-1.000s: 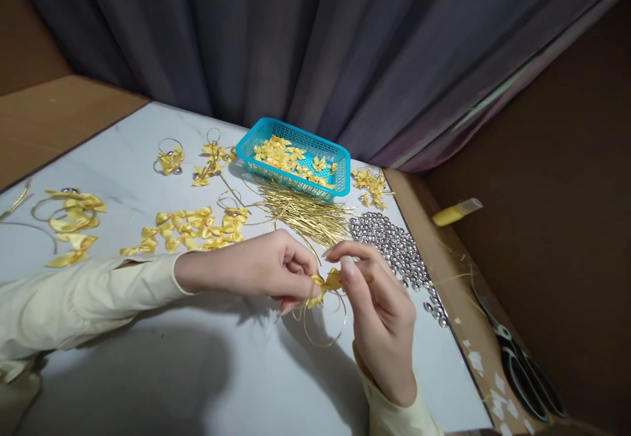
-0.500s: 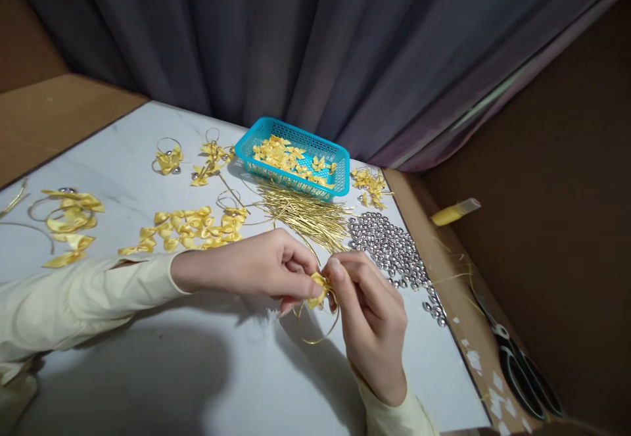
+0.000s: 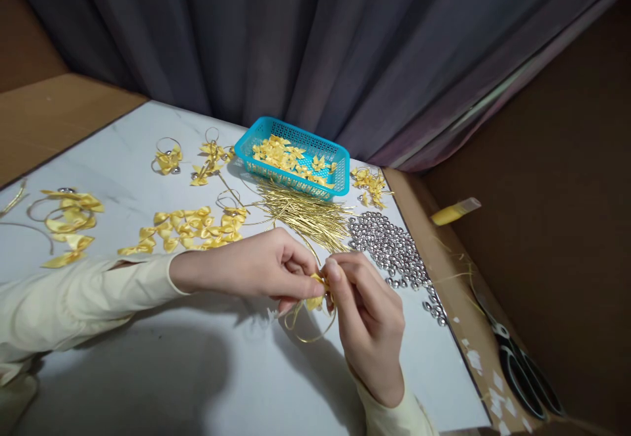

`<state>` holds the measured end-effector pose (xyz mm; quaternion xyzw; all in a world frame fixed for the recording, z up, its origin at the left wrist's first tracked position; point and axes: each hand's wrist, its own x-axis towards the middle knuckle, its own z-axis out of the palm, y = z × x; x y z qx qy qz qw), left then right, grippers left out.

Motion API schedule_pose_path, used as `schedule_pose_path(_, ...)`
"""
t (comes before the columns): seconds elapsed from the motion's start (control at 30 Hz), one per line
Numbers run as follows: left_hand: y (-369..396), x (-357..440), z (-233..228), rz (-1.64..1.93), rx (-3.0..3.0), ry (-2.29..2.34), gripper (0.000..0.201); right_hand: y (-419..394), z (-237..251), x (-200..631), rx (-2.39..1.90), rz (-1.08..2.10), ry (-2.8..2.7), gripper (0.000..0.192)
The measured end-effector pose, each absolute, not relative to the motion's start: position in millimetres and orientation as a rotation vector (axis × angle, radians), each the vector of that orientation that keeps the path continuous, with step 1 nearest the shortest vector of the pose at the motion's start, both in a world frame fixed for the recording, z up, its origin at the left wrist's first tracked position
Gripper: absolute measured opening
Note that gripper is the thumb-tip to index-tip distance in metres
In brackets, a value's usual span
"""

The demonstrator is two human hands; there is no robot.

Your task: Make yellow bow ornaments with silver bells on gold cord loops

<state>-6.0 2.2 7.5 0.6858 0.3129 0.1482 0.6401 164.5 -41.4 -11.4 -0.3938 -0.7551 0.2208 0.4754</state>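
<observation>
A small yellow ribbon bow (image 3: 314, 302) is pinched between my two hands over the white board. From it hangs a loop of gold cord (image 3: 311, 340). My left hand (image 3: 276, 268) presses the bow between thumb and fingers from the left. On the other side my right hand (image 3: 369, 314) closes its thumb and fingertips at the bow's edge. The fingers hide much of the bow and where the cord meets it. Just beyond my hands lies a pile of gold cord pieces (image 3: 310, 216). Silver beads (image 3: 387, 245) are heaped past my right hand.
A blue basket (image 3: 340, 189) with yellow ribbon pieces stands at the back. Loose yellow bows (image 3: 185, 229) and looped ones (image 3: 73, 216) lie left. At the right are more yellow pieces (image 3: 369, 183), a yellow tube (image 3: 456, 212), scissors (image 3: 525, 370) and paper scraps (image 3: 497, 400).
The cord loop has swung slightly left beneath the bow. My right hand has shifted a little to the left; both hands keep their pinch on the bow.
</observation>
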Motion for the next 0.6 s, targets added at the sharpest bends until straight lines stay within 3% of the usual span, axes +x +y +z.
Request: schedule_pose_path(0.6,4.7,-6.5,1.2,0.297,1.429,0.723,0.017,-30.5,17.1,184.6,-0.944,0.213,-1.705,0.024)
